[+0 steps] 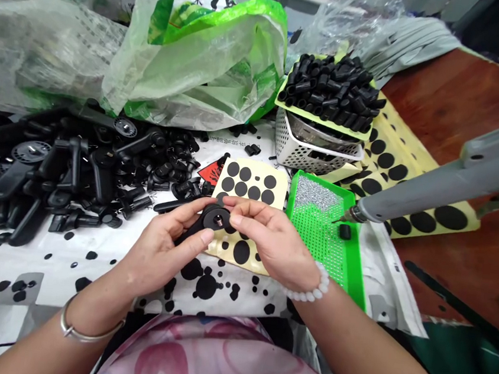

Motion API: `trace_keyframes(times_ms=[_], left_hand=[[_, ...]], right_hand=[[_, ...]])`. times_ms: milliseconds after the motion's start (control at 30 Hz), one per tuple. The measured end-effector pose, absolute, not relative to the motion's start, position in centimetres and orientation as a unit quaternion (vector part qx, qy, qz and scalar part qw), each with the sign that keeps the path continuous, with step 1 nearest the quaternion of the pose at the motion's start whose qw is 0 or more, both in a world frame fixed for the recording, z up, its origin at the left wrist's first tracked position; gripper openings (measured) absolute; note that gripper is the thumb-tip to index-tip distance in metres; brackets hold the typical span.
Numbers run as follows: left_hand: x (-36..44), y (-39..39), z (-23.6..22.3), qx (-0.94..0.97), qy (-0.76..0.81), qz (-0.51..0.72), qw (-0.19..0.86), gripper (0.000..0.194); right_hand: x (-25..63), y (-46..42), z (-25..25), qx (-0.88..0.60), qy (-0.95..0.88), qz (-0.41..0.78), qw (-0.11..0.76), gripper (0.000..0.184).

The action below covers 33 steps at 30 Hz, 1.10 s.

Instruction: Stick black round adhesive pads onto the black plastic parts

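My left hand is closed around a black plastic crank handle, its round end turned up toward me. A flat black round sticker lies over that end, with a hole showing metal at the centre. My right hand pinches the right rim of this sticker between thumb and fingers. Beneath both hands is a cream sheet of black round stickers, partly covered by the fingers. Just left of it, another black handle lies on the white table cover.
Black handles and fittings are heaped at left. A green tray holds small metal bits and a black piece, with a grey screwdriver hanging over it. Behind stand a white basket, a heaped tray of black sleeves and plastic bags.
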<state>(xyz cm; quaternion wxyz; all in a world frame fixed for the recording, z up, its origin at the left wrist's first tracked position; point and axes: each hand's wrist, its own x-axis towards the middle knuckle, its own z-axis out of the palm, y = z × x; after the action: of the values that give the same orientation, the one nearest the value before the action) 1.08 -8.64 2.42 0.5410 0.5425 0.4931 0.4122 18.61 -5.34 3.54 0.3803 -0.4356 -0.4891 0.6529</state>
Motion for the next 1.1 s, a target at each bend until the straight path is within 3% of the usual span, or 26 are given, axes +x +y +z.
trace_keyframes(times_ms=[300, 900, 1100], left_hand=[[2.2, -8.4, 2.0, 0.525, 0.562, 0.418, 0.484, 0.049], [1.3, -8.3, 0.9, 0.479, 0.539, 0.395, 0.57, 0.051], [1.9, -8.4, 0.0, 0.55, 0.572, 0.386, 0.471, 0.061]], right_hand=[[18.4, -5.4, 3.0, -0.451, -0.504, 0.632, 0.378, 0.012], [18.3, -5.0, 2.2, -0.455, -0.515, 0.621, 0.377, 0.012], [18.2, -7.2, 2.9, -0.463, -0.658, 0.447, 0.392, 0.009]])
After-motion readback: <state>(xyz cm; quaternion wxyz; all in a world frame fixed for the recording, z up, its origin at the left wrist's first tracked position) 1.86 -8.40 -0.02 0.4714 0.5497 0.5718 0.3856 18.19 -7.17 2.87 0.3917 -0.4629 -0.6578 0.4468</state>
